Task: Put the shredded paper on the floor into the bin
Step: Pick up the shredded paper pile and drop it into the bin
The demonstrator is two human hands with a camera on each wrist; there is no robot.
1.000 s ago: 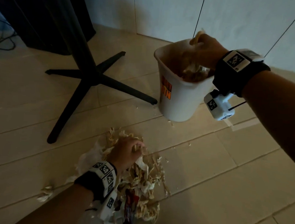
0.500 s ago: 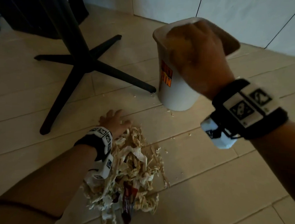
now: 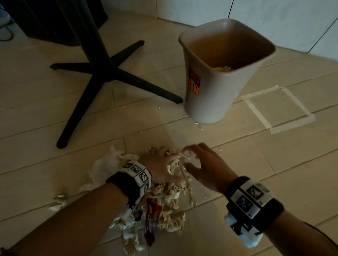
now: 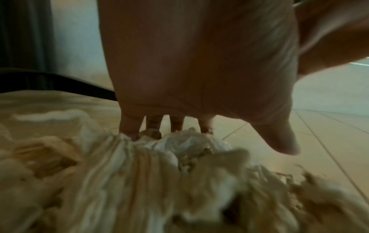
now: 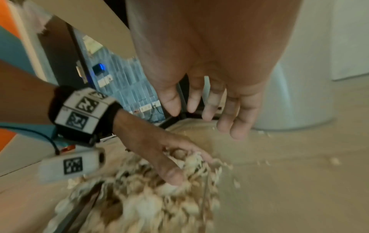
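Observation:
The shredded paper (image 3: 168,205) lies in a loose heap on the tiled floor, near the bottom centre of the head view. My left hand (image 3: 157,164) rests on top of the heap with its fingers (image 4: 129,126) reaching fairly straight down into the far edge of the shredded paper (image 4: 139,181). My right hand (image 3: 205,164) is at the heap's right side, fingers (image 5: 237,126) spread and holding nothing, just above the shredded paper (image 5: 149,205). The white bin (image 3: 210,94) with an orange label stands upright beyond the heap, with some shreds at its bottom.
A black cross-shaped table base (image 3: 108,73) stands to the left of the bin, one foot almost touching it. A taped square (image 3: 277,109) marks the floor right of the bin. A red wrapper (image 3: 150,223) lies in the heap. A stray scrap (image 3: 59,200) lies left.
My right hand left the bin's mouth and came down to the heap's right side. My left hand shifted from the heap's far edge onto its top.

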